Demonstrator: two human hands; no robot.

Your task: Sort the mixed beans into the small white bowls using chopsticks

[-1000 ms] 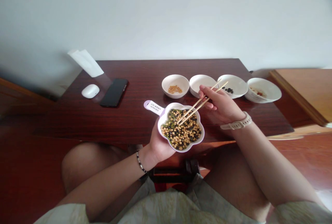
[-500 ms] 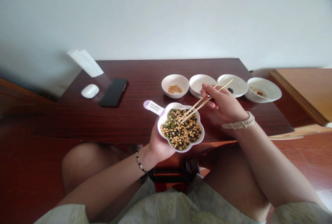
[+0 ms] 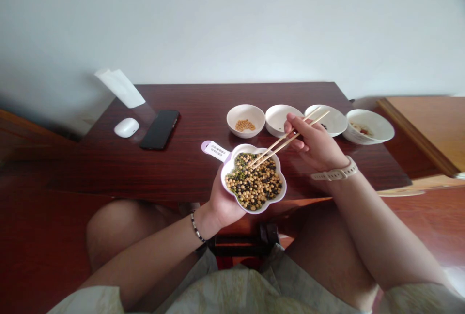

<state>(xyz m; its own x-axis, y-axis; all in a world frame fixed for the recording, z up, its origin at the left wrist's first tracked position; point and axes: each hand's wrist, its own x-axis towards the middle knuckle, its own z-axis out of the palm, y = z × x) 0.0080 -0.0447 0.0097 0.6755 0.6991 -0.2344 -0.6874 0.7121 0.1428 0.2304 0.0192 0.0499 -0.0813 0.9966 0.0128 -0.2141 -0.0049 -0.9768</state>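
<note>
My left hand (image 3: 224, 197) holds a white flower-shaped bowl (image 3: 282, 196) from below and its left side. A lilac handle with a white label (image 3: 217, 150) sticks out at the bowl's upper left. Mixed beans (image 3: 252, 185), yellow, black and small green ones, cover the bottom of it. A pair of light wooden chopsticks (image 3: 286, 142) is pinched in my right hand (image 3: 315, 143), their tips down among the beans near the bowl's upper middle. Whether a bean sits between the tips is too small to tell.
Along the table's back right stand a bowl with yellow beans (image 3: 246, 111), a second white bowl (image 3: 281, 112), a third with dark beans (image 3: 332, 115), partly behind my hand, and a patterned bowl (image 3: 385, 127). A phone (image 3: 160, 129), white case (image 3: 126, 127) and tissue pack (image 3: 121, 88) lie left.
My right hand and the chopsticks have shifted slightly; the tips sit a little higher and further left among the beans. The left hand and its bowl stay practically still.
</note>
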